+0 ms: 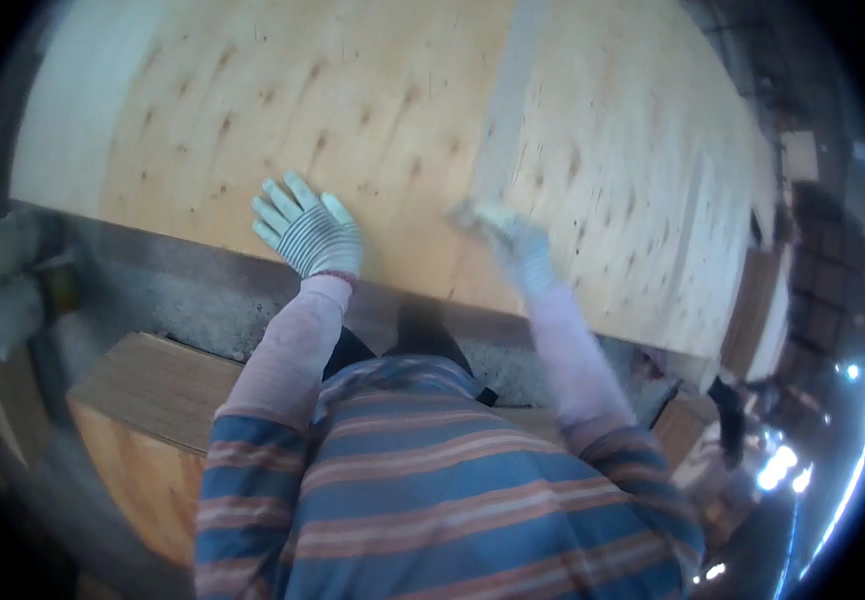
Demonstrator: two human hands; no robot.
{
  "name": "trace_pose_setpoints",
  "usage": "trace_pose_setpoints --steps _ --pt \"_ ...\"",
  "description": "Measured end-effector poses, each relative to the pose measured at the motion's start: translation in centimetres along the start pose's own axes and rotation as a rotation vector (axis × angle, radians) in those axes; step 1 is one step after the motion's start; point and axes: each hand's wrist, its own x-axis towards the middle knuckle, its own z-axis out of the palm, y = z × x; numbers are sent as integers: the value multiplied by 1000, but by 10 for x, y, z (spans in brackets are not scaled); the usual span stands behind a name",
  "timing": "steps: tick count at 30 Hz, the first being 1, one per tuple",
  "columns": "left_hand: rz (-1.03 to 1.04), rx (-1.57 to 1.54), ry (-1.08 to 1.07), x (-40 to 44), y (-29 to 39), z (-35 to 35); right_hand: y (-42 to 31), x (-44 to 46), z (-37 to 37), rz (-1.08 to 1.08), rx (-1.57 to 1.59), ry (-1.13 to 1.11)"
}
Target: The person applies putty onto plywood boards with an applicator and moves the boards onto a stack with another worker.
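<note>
A broad plywood sheet (383, 130) with knots lies flat in front of me in the head view. Its near edge runs close to my waist. My left hand (306, 222), in a white glove with a grey-striped cuff, rests on the sheet near that edge, fingers spread. Over the same surface, farther right, is my right hand (505, 232), also gloved. Motion smears its fingers, and I cannot make out whether anything is in them. It is close to a pale grey strip (501, 130) running across the sheet.
To my lower left stands a wooden block or stack of boards (148, 400). Grey bundles (3, 270) sit at the far left. A concrete floor (193, 300) shows below the sheet's edge. Clutter and bright glare (778, 465) fill the right side.
</note>
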Motion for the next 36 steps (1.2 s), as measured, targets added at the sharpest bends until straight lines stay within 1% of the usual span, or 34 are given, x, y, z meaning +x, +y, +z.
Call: trace_pose_setpoints --steps 1,2,3,5,6,8,9,10,11,12,13,14,16,17,18,19,21,23,25,27,28,29,30,31,33,34,36 --pt "2 -17 -10 2 -1 -2 11 -35 26 -173 -426 51" --pt "-5 -34 -18 1 -2 -1 22 -70 52 -322 -859 178" --pt "-2 -49 -54 -4 1 -4 41 -94 65 -470 -1146 281" --pt "24 -73 -100 0 -2 -10 63 -103 114 -462 -1167 478" --pt "58 -140 -98 -1 -7 -13 67 -107 136 -461 -1164 589" --pt "319 -108 -180 7 -22 -16 65 -103 155 -306 -935 566" --pt "482 -206 -199 23 -42 -14 45 -91 170 -158 -543 544" --pt "634 -291 -213 46 -68 -12 26 -79 186 -27 -149 587" --pt "780 -361 -227 80 -95 -13 24 -66 190 -180 -462 631" --pt "664 -269 -137 124 -126 -17 13 -43 199 -111 -216 622" --pt "551 -186 -59 167 -164 -21 2 -17 209 -91 -177 628" --pt "439 -111 4 205 -204 -25 -29 15 232 -147 -92 474" --pt "250 -53 -89 291 -287 -51 -74 92 267 -226 115 279" --pt "237 38 25 329 -343 -28 -90 139 286 -252 239 229" --pt "138 13 74 361 -389 -18 -113 189 308 -330 369 121" --pt "49 -5 110 376 -421 -13 -130 236 326 -389 505 24" --pt "-19 3 118 394 -442 -31 -152 343 348 -428 589 -37" --pt "-1 30 146 402 -442 -31 -159 456 358 -300 830 44" --pt "-24 10 121 396 -437 -44 -161 567 354 -125 936 223" --pt "-39 -11 84 401 -438 -46 -138 666 351 -148 478 302" --pt "-47 -14 68 404 -437 -46 -127 713 319 -246 -496 421" --pt "-25 -16 75 412 -436 -43 -124 756 288 -330 -1469 483" --pt "-12 -9 75 413 -438 -40 -134 786 282 -263 -1132 362" --pt "-4 11 56 406 -444 -42 -138 800 291 -167 -796 224" --pt "-38 32 -11 399 -439 -54 -145 787 308 -106 -743 -18" --pt "-38 21 -35 410 -436 -56 -144 767 328 -164 -839 -97" --pt "-62 23 -20 421 -435 -55 -151 671 383 -288 -1047 -226"
